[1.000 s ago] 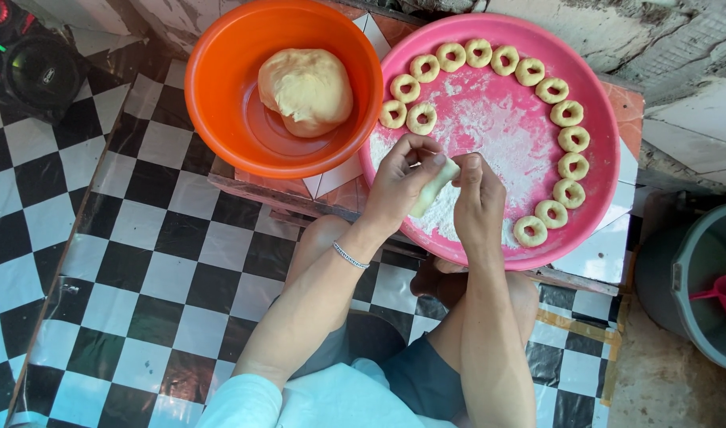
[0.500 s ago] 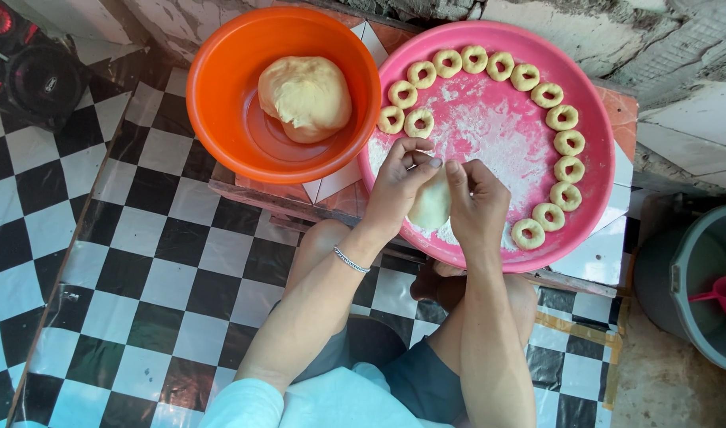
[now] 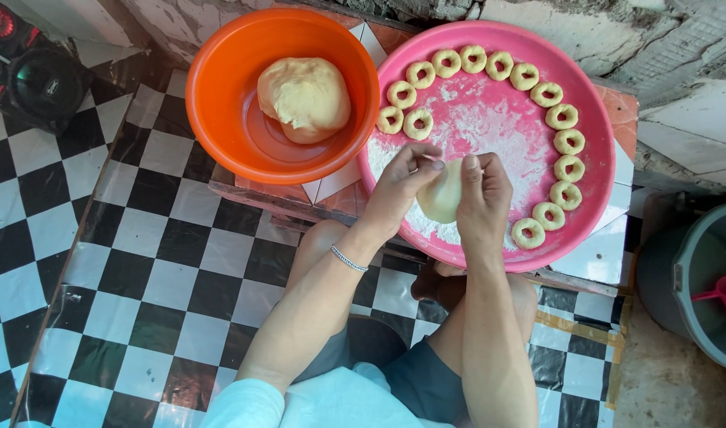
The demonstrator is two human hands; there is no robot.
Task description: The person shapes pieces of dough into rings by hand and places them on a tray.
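Observation:
Both my hands grip one pale piece of dough (image 3: 442,194) above the near side of a round pink tray (image 3: 593,127) dusted with flour. My left hand (image 3: 403,184) pinches its top left edge, with a thin bracelet on that wrist. My right hand (image 3: 484,194) clasps its right side. Several small ring-shaped dough pieces (image 3: 567,141) line the tray's far and right rim. To the left, an orange bowl (image 3: 220,119) holds a large lump of dough (image 3: 303,97).
Bowl and tray rest on a low tiled stand (image 3: 331,189) over a black-and-white checkered floor (image 3: 101,261). A black speaker (image 3: 42,79) sits far left. A grey bucket (image 3: 696,277) with a pink scoop (image 3: 724,292) stands at right. My knees are below the tray.
The dough piece between my hands has gone from a longer strip to a rounder, flatter lump. My hands stayed over the tray's near edge; the view shifted slightly.

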